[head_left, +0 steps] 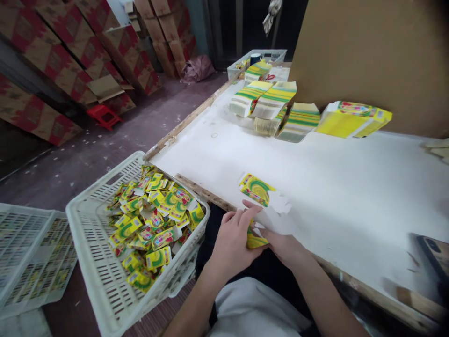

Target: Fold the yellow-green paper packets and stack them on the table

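Note:
A small yellow-green carton [256,240] is between my two hands at the table's front edge, with white flaps showing at its top. My left hand [235,234] wraps round it from the left, index finger stretched toward the table. From the right, my right hand [286,248] grips the carton near its flaps; some of its fingers are hidden. Just beyond my hands, a flat yellow-green carton [257,188] lies on the white tabletop [333,196], its white flaps spread to the right.
Left of me stands a white plastic crate [87,224] heaped with small cartons [150,215]. Stacks of flat cartons [273,100] line the table's back beside a cardboard sheet [368,61]. A phone [435,252] lies at right. A red stool [104,116] is on the floor.

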A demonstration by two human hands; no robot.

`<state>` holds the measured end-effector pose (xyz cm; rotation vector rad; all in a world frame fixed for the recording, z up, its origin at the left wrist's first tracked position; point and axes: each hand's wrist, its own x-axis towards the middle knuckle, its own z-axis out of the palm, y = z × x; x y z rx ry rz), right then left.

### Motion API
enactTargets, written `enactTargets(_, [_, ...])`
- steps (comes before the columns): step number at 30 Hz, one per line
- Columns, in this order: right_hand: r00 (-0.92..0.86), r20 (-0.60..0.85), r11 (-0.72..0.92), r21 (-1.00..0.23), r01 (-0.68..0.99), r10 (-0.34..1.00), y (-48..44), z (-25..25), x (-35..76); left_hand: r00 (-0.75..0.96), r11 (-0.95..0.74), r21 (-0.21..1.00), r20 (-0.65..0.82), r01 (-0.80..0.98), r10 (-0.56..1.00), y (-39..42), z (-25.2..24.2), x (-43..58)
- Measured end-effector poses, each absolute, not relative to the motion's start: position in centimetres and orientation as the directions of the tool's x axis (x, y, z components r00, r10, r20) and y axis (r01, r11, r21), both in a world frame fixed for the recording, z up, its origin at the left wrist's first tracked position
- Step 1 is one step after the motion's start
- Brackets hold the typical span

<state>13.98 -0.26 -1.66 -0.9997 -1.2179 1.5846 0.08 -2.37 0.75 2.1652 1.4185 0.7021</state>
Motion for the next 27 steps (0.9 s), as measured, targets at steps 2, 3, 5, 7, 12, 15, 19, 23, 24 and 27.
enactTargets(2, [-0.31,-0.117,-0.199,-0.948,-0.249,0.943,-0.2,-2.2,13.8,0.329,-0.373,0.621,0.191,0.69,0.925,-2.4,0.6,0.2])
enactTargets(3, [-0.32,-0.126,-0.219,-0.937,-0.272,0.939,-0.2,-2.5,13.8,0.317,-0.369,0.627,0.199,0.686,0.927,-2.4,0.4,0.3])
enactTargets(5, [-0.339,-0.132,-0.237,-0.927,-0.291,0.931,-0.3,-2.8,13.8,0.295,-0.351,0.656,0.2,0.668,0.934,-2.3,0.1,0.2])
enactTargets(7, [-0.355,-0.088,-0.193,-0.943,-0.27,0.931,-0.4,-2.7,13.9,0.274,-0.309,0.698,0.165,0.646,0.947,-2.3,-0.2,0.1])
enactTargets(12, [-0.44,0.166,0.225,-0.97,0.086,0.883,-0.7,-1.5,14.2,0.181,-0.167,0.779,0.071,0.604,0.981,-2.1,-0.8,-0.2])
enactTargets(15, [-0.382,0.244,0.345,-0.912,0.222,0.891,-0.7,-1.6,14.3,0.079,-0.176,0.734,0.166,0.656,0.983,-2.0,-1.1,-0.3])
enactTargets(19, [-0.159,0.267,0.3,-0.922,0.245,0.951,-0.4,-2.7,14.8,0.018,-0.152,0.641,0.211,0.752,0.977,-2.1,-1.1,-0.8])
enactTargets(23, [-0.325,0.304,0.411,-0.846,0.34,0.896,0.0,-2.9,15.7,0.048,-0.183,0.651,0.22,0.737,0.974,-2.1,-0.7,-1.7])
enactTargets(24, [-0.361,0.308,0.438,-0.821,0.367,0.88,0.1,-2.7,16.0,0.055,-0.191,0.649,0.223,0.737,0.973,-2.1,-0.6,-2.0])
enactTargets(27, [-0.45,0.302,0.487,-0.784,0.385,0.841,0.5,-1.9,16.8,0.089,-0.208,0.645,0.213,0.735,0.973,-2.1,-0.4,-2.4])
